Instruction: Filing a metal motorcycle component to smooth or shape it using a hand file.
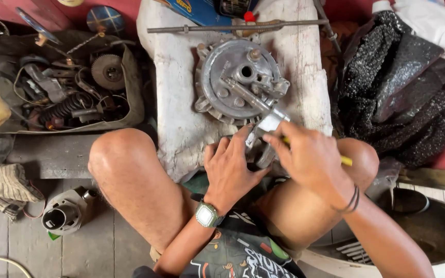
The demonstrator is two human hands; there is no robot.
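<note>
Clearly stiff and heavy: my left hand (231,167) pinches the small metal part (260,135); right hand (310,157), at three o'clock, grips a yellow-handled tool (346,160).

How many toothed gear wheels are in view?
1: a dark toothed gear wheel in the tray of parts, upper left, away from both hands. More may be buried under the springs and scrap there.
</note>
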